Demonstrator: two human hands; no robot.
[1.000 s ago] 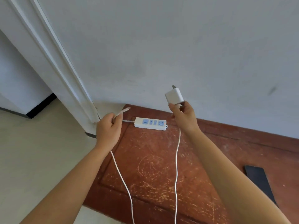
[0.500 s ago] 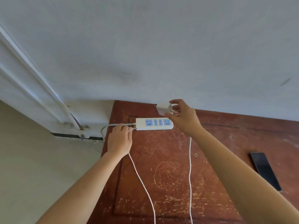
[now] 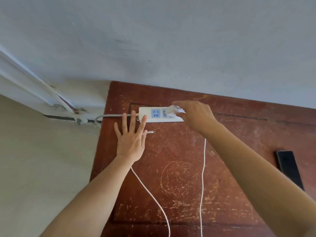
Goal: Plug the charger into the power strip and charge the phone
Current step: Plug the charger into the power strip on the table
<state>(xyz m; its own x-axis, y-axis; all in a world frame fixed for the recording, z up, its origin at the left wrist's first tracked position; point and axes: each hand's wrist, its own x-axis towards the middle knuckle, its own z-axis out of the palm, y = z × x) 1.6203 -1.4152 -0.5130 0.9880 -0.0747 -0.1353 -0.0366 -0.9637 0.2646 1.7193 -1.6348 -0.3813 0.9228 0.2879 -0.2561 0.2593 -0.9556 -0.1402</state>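
A white power strip (image 3: 147, 115) with blue sockets lies at the far edge of a scratched red-brown table (image 3: 179, 168). My right hand (image 3: 195, 115) grips the white charger block (image 3: 172, 112) and holds it against a socket at the strip's middle. My left hand (image 3: 131, 135) is spread flat, fingertips on the strip's left end and its grey cord (image 3: 111, 115). The white charging cable (image 3: 202, 177) hangs from the charger; its free plug end (image 3: 149, 132) lies on the table beside my left hand. A black phone (image 3: 289, 166) lies face up at the right.
A grey-white wall (image 3: 171, 40) rises directly behind the table. A white door frame (image 3: 42, 93) meets the beige floor (image 3: 42, 159) at the left, where the strip's grey cord runs off the table.
My left hand let go of the cable's plug end and spread flat against the strip. My right hand brought the charger down onto a socket. The view moved closer.
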